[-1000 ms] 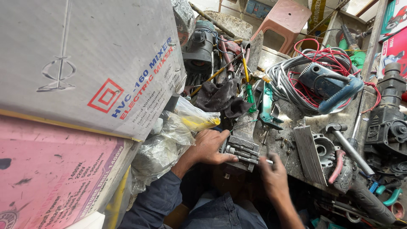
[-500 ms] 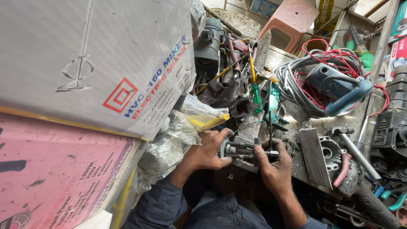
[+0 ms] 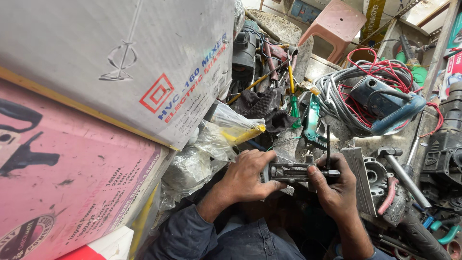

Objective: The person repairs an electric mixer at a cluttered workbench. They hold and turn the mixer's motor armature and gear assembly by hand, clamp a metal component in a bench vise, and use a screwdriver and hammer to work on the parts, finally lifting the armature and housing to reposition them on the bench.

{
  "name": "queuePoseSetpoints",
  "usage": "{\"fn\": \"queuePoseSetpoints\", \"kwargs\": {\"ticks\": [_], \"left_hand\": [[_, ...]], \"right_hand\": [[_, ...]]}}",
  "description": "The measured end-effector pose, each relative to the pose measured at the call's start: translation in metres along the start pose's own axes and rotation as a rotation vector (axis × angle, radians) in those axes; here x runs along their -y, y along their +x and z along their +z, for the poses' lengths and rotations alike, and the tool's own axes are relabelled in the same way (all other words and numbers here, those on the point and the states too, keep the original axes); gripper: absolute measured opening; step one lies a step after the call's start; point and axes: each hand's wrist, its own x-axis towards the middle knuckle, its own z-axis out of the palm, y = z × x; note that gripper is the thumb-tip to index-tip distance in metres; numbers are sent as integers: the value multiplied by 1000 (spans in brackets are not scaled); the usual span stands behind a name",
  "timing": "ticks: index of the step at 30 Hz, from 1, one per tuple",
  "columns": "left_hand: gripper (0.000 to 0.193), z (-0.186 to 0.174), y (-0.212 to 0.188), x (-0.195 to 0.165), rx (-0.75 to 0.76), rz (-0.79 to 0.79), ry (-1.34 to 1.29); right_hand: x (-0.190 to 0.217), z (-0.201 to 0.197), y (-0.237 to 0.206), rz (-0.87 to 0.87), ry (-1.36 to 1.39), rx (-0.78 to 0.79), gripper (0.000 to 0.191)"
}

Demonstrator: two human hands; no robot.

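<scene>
Down near the bottom middle, both hands are on the same grimy metal part [image 3: 293, 172], a longish grey machine piece held level between them. Left hand [image 3: 248, 175] is wrapped around its left end, fingers curled over the top and thumb along the side. Right hand [image 3: 334, 185] is closed on the right end, thumb pressed on top, with a thin dark rod [image 3: 328, 142] sticking straight up from between the fingers.

Compared with 0.5 s back, the grip is pretty much the same, both hands are clamped on the part as before, and they've drifted a touch lower in the view. 1 s ago the right hand sat further down and looked only loosely on it, so it's come up and closed since then.

Just right of the right hand sits a grey finned housing [image 3: 368, 183] on the cluttered table [image 3: 346, 132], and a steel hammer [image 3: 402, 168] lies beyond it. Further up right there's a blue power tool [image 3: 385, 103] nested in grey and red cable. Left of the left hand are crumpled clear plastic bags [image 3: 202, 154], then 2 big cartons, a grey-white one [image 3: 96, 53] stacked over a pink one [image 3: 62, 178].
</scene>
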Motion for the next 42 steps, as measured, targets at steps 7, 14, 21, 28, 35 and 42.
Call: {"fn": "queuePoseSetpoints", "kwargs": {"ticks": [7, 14, 21, 28, 35, 42], "left_hand": [[52, 7, 1, -13, -58, 17, -12], [49, 7, -1, -26, -175, 65, 4], [47, 9, -3, -31, -211, 83, 115], [50, 11, -1, -30, -196, 48, 59], [52, 8, -3, -28, -177, 34, 17], [53, 6, -3, -26, -161, 8, 49]], "right_hand": [[8, -28, 4, 44, -33, 26, 35], [34, -50, 11, -71, -161, -91, 44], [59, -52, 12, 160, -589, -15, 37], [82, -41, 13, -90, -601, -8, 13], [80, -50, 19, -199, -455, 109, 18], [76, -50, 16, 191, -532, 4, 15]]}}
